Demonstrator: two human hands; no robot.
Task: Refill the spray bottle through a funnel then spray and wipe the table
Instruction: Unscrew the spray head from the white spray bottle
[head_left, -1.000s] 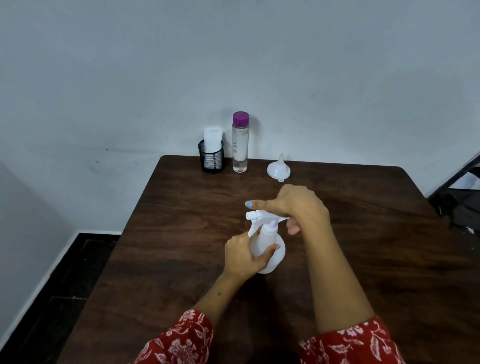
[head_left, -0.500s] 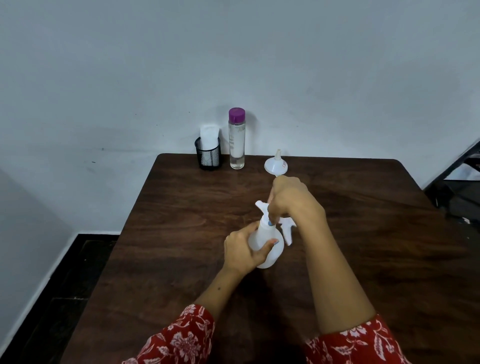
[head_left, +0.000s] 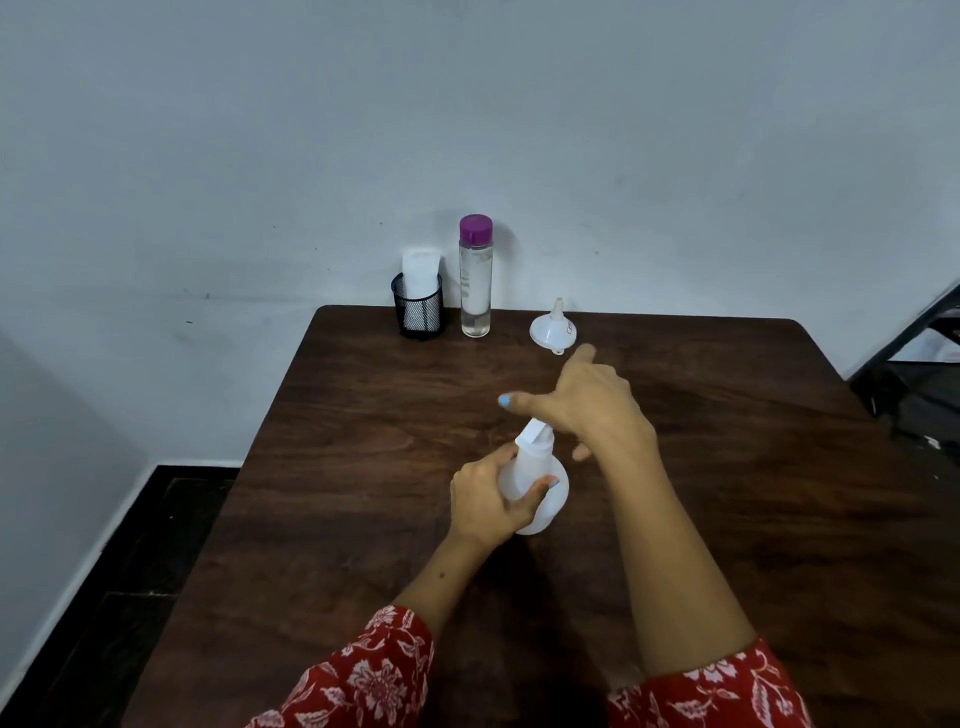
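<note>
Room: a plain pale wall (head_left: 467, 104) filled most of the view, lightly scuffed; a dark floor (head_left: 130, 545) with a pale skirting ran along its foot at left; a dark frame (head_left: 914, 374) of some furniture stood at far right, too cropped for me to name.

Surface: a dark wood-grain table (head_left: 337, 519), pushed against the wall, its far corners rounded.

My arms: both in red floral sleeves (head_left: 374, 680), reaching to the table's middle.

Spray bottle (head_left: 540, 499): white, standing near the table's centre; my left hand (head_left: 488, 504) gripped its round body, fingers curled about it; its trigger head (head_left: 532, 434) remained on the neck, turned askew; my right hand (head_left: 587, 400) lay over that head with thumb and forefinger stretched out straight; whether the lower fingers held the head I cannot tell.

Clear bottle (head_left: 475, 291): purple cap on, liquid inside, at the far edge by the wall; untouched.

Mesh cup (head_left: 417, 312): black, just beside the clear bottle, holding a white folded wipe (head_left: 420, 273).

Funnel (head_left: 554, 327): white, resting mouth-down, spout up, right of the clear bottle; apart from both hands.

Progress, as I judged it: barely begun; I was unscrewing the head; left to do were seating the funnel, uncapping, pouring, closing, spraying, wiping.
</note>
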